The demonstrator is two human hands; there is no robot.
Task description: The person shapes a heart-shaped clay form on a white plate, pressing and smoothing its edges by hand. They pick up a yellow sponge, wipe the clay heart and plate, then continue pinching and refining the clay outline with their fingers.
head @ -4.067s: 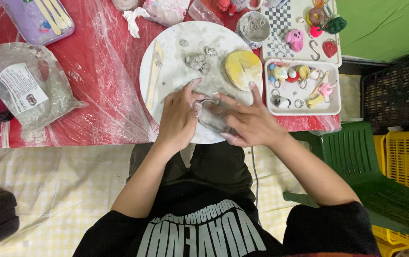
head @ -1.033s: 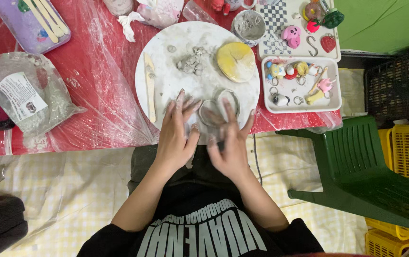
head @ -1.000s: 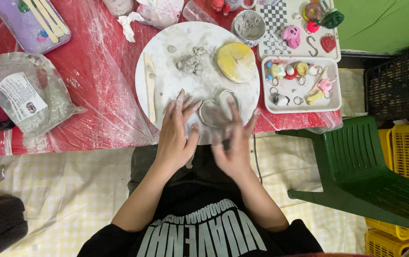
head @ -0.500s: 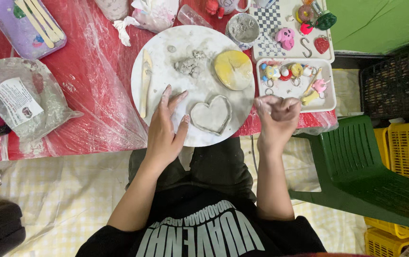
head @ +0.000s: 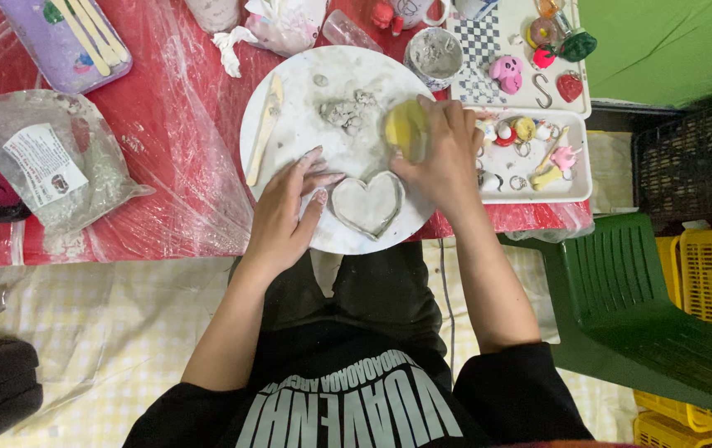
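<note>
A round white board (head: 289, 91) lies on the red table. A grey heart-shaped clay dish (head: 367, 204) sits near its front edge. My left hand (head: 286, 212) rests flat on the board, fingertips touching the heart's left side. My right hand (head: 445, 153) is just above and right of the heart, its fingers closed over a yellow sponge (head: 405, 129). Small clay scraps (head: 344, 111) lie near the board's middle. A wooden tool (head: 262, 129) lies along the board's left edge.
A small cup of grey slip (head: 434, 56) stands beyond the board. White trays (head: 575, 170) with small coloured figures sit at right. A plastic bag of clay (head: 49, 170) and a purple tool tray (head: 65, 40) are at left. A green chair (head: 646, 307) stands to the right.
Both hands were pressing on the clay heart. My right hand left it, swung right to the trays, then came back to the sponge and took hold of it. The left hand stayed beside the heart.
</note>
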